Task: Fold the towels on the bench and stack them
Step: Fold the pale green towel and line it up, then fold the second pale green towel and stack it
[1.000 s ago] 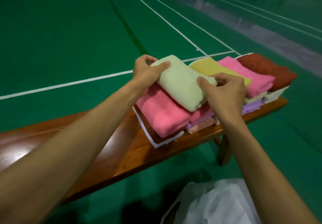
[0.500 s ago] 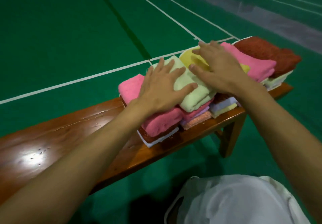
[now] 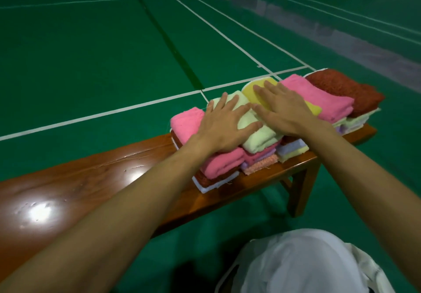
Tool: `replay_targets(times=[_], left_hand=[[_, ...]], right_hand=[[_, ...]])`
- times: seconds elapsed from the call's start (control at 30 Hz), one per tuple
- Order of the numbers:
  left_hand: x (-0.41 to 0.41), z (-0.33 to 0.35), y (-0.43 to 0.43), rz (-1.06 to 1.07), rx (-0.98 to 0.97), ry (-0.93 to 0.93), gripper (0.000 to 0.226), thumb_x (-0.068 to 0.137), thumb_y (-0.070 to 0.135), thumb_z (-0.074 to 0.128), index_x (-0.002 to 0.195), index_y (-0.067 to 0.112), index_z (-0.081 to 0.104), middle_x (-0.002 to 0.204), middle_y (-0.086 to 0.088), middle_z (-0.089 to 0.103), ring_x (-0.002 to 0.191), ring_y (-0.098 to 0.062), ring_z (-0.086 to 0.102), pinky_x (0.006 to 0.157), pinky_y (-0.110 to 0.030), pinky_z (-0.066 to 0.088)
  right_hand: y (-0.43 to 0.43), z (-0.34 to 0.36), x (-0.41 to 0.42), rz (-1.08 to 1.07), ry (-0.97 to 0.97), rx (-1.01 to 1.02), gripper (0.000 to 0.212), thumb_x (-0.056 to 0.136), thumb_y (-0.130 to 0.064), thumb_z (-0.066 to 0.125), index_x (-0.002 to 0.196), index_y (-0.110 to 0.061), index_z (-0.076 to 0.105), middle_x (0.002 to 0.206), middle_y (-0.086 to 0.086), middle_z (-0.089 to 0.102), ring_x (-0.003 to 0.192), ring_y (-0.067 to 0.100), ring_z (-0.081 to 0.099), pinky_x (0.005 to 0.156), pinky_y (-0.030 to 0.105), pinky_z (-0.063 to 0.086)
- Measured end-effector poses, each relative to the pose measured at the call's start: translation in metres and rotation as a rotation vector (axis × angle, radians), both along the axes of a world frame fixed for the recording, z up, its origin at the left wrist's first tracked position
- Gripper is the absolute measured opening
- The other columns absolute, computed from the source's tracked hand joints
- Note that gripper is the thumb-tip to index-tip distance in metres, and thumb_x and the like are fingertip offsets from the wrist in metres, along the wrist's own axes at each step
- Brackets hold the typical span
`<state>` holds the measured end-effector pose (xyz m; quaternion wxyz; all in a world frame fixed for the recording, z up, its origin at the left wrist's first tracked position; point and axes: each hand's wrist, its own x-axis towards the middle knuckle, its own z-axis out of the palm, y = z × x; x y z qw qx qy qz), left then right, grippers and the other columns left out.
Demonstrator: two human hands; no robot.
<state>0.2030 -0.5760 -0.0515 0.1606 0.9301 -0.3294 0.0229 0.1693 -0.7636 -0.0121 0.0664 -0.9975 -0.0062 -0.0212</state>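
Note:
A row of folded towels lies stacked at the right end of the wooden bench [image 3: 95,179]. From left to right there is a pink towel [image 3: 186,124], a pale green towel [image 3: 259,138], a yellow towel [image 3: 250,87], another pink towel [image 3: 319,97] and a dark red towel [image 3: 341,87]. Thinner folded towels in lilac, peach and white show underneath. My left hand [image 3: 225,126] lies flat with spread fingers across the left pink and the pale green towel. My right hand [image 3: 282,108] presses flat on the pale green and yellow towels.
The left part of the glossy bench shows a bright light reflection. A white plastic bag [image 3: 303,263] sits on the green court floor in front of the bench. White court lines run across the floor beyond. The bench leg [image 3: 300,192] stands below the towels.
One second ago both hands gripped the pale green towel by its ends above the pink one. They set it down, and now both palms lie flat on the towels.

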Motion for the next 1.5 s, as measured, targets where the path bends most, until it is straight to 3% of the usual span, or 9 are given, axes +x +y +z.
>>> replay_targets(times=[0.2,0.3,0.53,0.8,0.9,1.03,1.2,1.37,1.5], left_hand=[[-0.015,0.021,0.039,-0.044,-0.103,0.007,0.089,0.091,0.078,0.020,0.164,0.028,0.023,0.173,-0.002,0.013,0.160,-0.029,0.004,0.127,-0.057,0.006],[-0.025,0.029,0.077,-0.026,-0.162,-0.004,0.084,0.087,0.063,0.038,0.160,0.022,0.034,0.169,-0.004,0.028,0.157,-0.029,0.016,0.124,-0.060,0.017],[-0.067,0.038,0.225,-0.004,-0.400,-0.072,0.056,0.076,0.026,0.064,0.130,0.014,0.060,0.131,-0.007,0.064,0.117,-0.031,0.059,0.097,-0.047,0.049],[-0.136,-0.016,0.457,0.598,-0.197,-0.075,0.066,0.096,0.066,0.036,0.130,0.017,0.063,0.130,0.000,0.062,0.121,-0.020,0.052,0.103,-0.044,0.043],[-0.159,-0.041,0.541,0.844,-0.194,-0.101,0.041,0.101,0.048,0.052,0.126,0.019,0.065,0.129,-0.003,0.065,0.120,-0.026,0.055,0.100,-0.046,0.046],[-0.188,-0.054,0.627,1.220,-0.173,-0.174,0.029,0.098,0.020,0.064,0.125,0.009,0.068,0.122,-0.015,0.070,0.111,-0.038,0.061,0.092,-0.051,0.052],[-0.214,-0.054,0.692,1.631,-0.254,-0.090,0.026,0.091,0.014,0.064,0.113,0.004,0.074,0.107,-0.024,0.073,0.097,-0.047,0.065,0.083,-0.050,0.053],[-0.221,-0.056,0.700,1.699,-0.309,-0.074,0.012,0.083,0.022,0.076,0.092,0.016,0.082,0.085,-0.016,0.075,0.081,-0.041,0.068,0.076,-0.044,0.057],[-0.221,-0.056,0.700,1.713,-0.289,-0.128,0.012,0.084,0.018,0.075,0.094,0.017,0.082,0.088,-0.017,0.075,0.082,-0.043,0.068,0.076,-0.045,0.056]], right_hand=[[0.070,0.042,-0.014,0.145,-0.327,0.100,0.078,0.093,-0.062,0.022,0.153,-0.019,0.045,0.164,0.007,0.034,0.157,0.028,0.017,0.127,0.052,0.011],[0.125,0.056,-0.014,0.262,-0.364,0.189,0.073,0.093,-0.057,0.029,0.149,-0.015,0.050,0.160,0.009,0.041,0.155,0.028,0.022,0.126,0.050,0.018],[0.272,0.037,-0.021,0.502,-0.318,0.368,0.069,0.091,-0.049,0.035,0.144,-0.009,0.054,0.151,0.011,0.053,0.150,0.031,0.034,0.123,0.044,0.026],[0.455,-0.035,-0.052,0.523,-0.147,0.601,0.039,0.092,-0.034,0.048,0.124,-0.016,0.062,0.107,0.000,0.068,0.100,0.022,0.060,0.091,0.039,0.047],[0.511,-0.058,-0.065,0.487,0.022,0.647,0.018,0.089,-0.021,0.059,0.104,-0.017,0.068,0.089,-0.004,0.069,0.081,0.018,0.062,0.074,0.033,0.051],[0.568,-0.079,-0.073,0.353,0.212,0.548,0.008,0.085,-0.018,0.068,0.080,-0.012,0.071,0.071,0.002,0.070,0.073,0.018,0.066,0.071,0.039,0.058],[0.597,-0.090,-0.064,0.148,0.153,0.436,0.021,0.082,-0.035,0.073,0.077,-0.014,0.070,0.083,0.004,0.070,0.083,0.028,0.065,0.066,0.029,0.044],[0.611,-0.094,-0.068,0.119,0.058,0.353,0.015,0.083,-0.033,0.078,0.077,-0.020,0.072,0.084,-0.001,0.072,0.084,0.023,0.069,0.067,0.032,0.055],[0.616,-0.089,-0.071,0.174,-0.004,0.314,0.005,0.090,-0.023,0.075,0.086,-0.020,0.077,0.083,-0.003,0.069,0.075,0.013,0.060,0.058,0.022,0.041]])
